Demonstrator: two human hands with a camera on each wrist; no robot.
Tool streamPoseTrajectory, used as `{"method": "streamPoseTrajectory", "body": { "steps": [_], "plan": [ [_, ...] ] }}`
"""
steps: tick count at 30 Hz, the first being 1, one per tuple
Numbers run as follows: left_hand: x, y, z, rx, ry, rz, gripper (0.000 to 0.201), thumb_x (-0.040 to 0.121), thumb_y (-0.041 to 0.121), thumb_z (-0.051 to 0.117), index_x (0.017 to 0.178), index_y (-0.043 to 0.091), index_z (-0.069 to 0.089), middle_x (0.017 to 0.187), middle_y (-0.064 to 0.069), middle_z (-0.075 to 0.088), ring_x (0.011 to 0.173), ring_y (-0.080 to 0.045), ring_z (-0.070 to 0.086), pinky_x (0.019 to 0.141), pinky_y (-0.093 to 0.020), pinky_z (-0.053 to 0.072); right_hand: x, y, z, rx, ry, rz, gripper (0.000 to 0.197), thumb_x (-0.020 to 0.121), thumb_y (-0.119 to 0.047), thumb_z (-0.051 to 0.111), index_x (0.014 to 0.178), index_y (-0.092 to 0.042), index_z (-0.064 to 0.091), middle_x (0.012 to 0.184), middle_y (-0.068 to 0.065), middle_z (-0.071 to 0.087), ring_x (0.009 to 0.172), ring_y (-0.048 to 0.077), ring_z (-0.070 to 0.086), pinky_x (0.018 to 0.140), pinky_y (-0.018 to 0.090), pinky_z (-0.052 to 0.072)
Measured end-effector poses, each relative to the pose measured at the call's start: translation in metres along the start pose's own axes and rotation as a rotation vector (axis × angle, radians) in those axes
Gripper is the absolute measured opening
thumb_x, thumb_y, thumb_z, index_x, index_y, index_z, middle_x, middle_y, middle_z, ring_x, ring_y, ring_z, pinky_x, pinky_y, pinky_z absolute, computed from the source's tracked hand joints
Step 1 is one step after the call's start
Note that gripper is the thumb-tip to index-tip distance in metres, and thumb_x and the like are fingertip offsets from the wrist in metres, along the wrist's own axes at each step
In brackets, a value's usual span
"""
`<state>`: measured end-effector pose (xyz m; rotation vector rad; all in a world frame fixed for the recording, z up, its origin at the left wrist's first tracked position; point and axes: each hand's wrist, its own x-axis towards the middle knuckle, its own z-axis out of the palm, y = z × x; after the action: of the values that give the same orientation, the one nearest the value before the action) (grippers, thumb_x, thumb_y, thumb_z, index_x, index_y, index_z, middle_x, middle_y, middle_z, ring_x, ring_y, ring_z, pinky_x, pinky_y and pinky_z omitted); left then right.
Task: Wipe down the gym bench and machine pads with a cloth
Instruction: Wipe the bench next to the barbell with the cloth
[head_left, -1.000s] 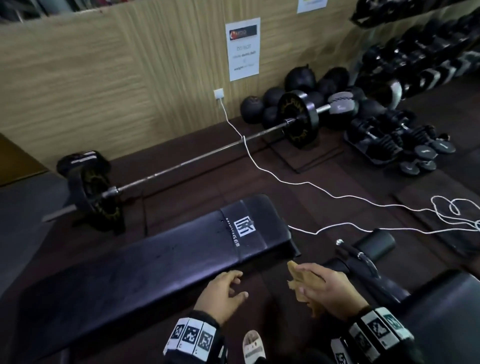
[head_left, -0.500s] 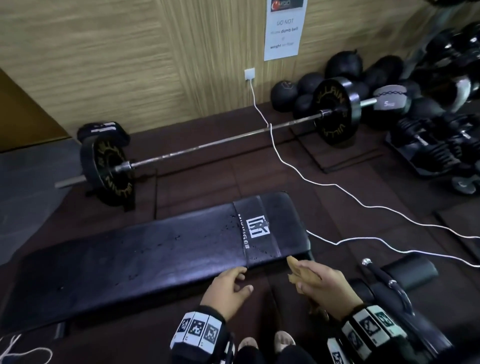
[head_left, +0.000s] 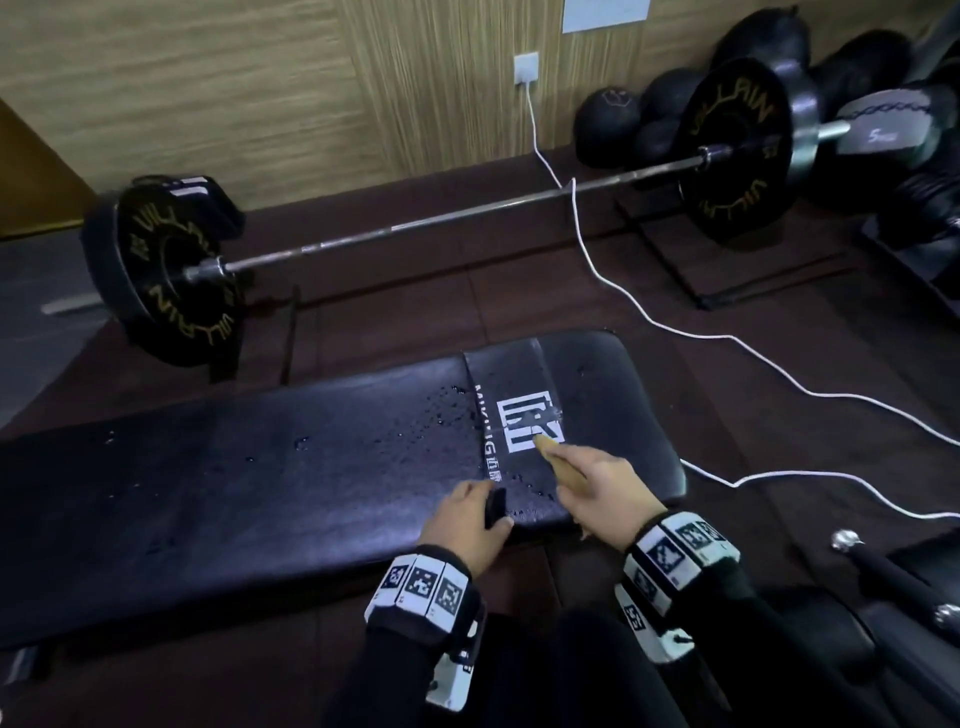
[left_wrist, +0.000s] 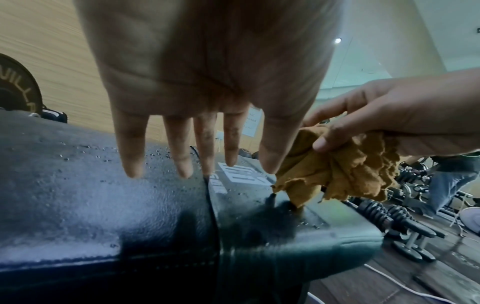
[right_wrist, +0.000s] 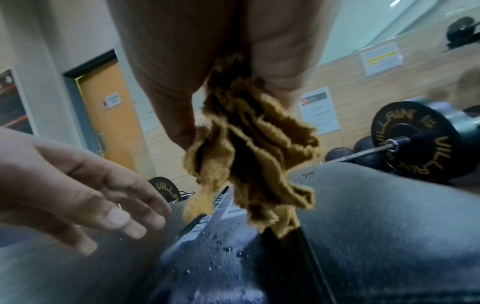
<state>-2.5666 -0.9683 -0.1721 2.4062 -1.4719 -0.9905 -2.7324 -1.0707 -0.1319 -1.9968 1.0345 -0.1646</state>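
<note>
1. Head view: the bench (head_left: 291, 483) lay with its long axis running left to right across the frame, its logo end to the right, water droplets scattered over the pad near the logo band. The right hand (head_left: 605, 486) pinched a bunched mustard cloth (head_left: 558, 460) just over that band. The left hand (head_left: 470, 519) hung over the near edge, fingers relaxed; whether it touched the pad I could not tell.

2. Left wrist view: the left hand (left_wrist: 207, 82) had its fingers spread and straight above the wet pad, holding nothing. The cloth (left_wrist: 335, 174) drooped from the right hand (left_wrist: 389, 123), its lowest corner at the surface or just above it.

3. Right wrist view: the cloth (right_wrist: 249, 156) hung crumpled below the gripping fingers. Wadded that tightly, it would likely meet the pad with only a small patch and smear droplets rather than lift them. A wipe along the bench could also push water off the near edge onto the floor.
</note>
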Motion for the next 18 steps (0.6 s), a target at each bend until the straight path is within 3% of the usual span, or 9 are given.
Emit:
{"method": "streamPoseTrajectory", "body": {
  "steps": [3,6,9,12,14,18],
  "plan": [
    [0.019,-0.016,0.016,0.091,0.072,-0.011,0.058,0.091,0.044,0.051,0.143,0.030,0.031,0.155,0.004,0.023,0.142,-0.017,0.021,0.115,-0.048,0.021,0.016,0.023,0.023,-0.039,0.007,-0.044,0.062,0.081,-0.003,0.059,0.137,-0.025,0.046,0.145,-0.001,0.042,0.135,0.016,0.038,0.104,0.004,0.018],
    [0.028,-0.035,0.036,0.164,0.154,0.029,0.058,0.094,0.049,0.041,0.146,0.042,0.017,0.159,0.015,-0.001,0.146,-0.008,-0.005,0.114,-0.054,-0.005,0.021,0.049,0.049,-0.191,-0.004,-0.075,0.071,0.081,-0.014,0.059,0.145,-0.027,0.031,0.157,-0.008,0.010,0.145,0.019,0.015,0.110,0.020,0.017],
    [0.032,-0.048,0.056,0.239,0.292,0.096,0.055,0.094,0.059,0.021,0.146,0.049,0.005,0.155,0.022,-0.014,0.141,0.000,-0.020,0.111,-0.049,-0.020,0.024,0.064,0.076,-0.379,0.062,-0.101,0.077,0.086,-0.031,0.049,0.151,-0.024,0.007,0.155,-0.007,-0.017,0.146,0.015,-0.007,0.115,0.032,-0.005],
    [0.031,-0.054,0.071,0.285,0.472,0.138,0.055,0.092,0.059,0.012,0.146,0.049,0.016,0.156,0.020,0.001,0.146,-0.007,-0.006,0.115,-0.048,-0.012,0.025,0.062,0.097,-0.546,0.182,-0.135,0.067,0.087,-0.036,0.027,0.151,-0.021,0.012,0.158,0.008,-0.006,0.146,0.023,-0.008,0.114,0.037,-0.010],
    [0.033,-0.057,0.077,0.291,0.539,0.152,0.053,0.093,0.057,0.017,0.144,0.048,0.026,0.156,0.018,0.015,0.146,-0.012,0.009,0.117,-0.050,0.000,0.021,0.062,0.107,-0.563,0.249,-0.157,0.069,0.083,-0.039,0.012,0.150,-0.024,0.017,0.158,0.003,0.006,0.146,0.022,-0.002,0.114,0.037,-0.010],
    [0.036,-0.057,0.082,0.297,0.589,0.146,0.051,0.094,0.053,0.021,0.143,0.046,0.033,0.154,0.015,0.026,0.144,-0.014,0.020,0.116,-0.051,0.009,0.007,0.064,0.121,-0.470,0.386,-0.196,0.060,0.083,-0.037,0.025,0.138,-0.027,0.048,0.145,-0.006,0.041,0.143,0.019,0.014,0.114,0.047,0.002]
  ]
}}
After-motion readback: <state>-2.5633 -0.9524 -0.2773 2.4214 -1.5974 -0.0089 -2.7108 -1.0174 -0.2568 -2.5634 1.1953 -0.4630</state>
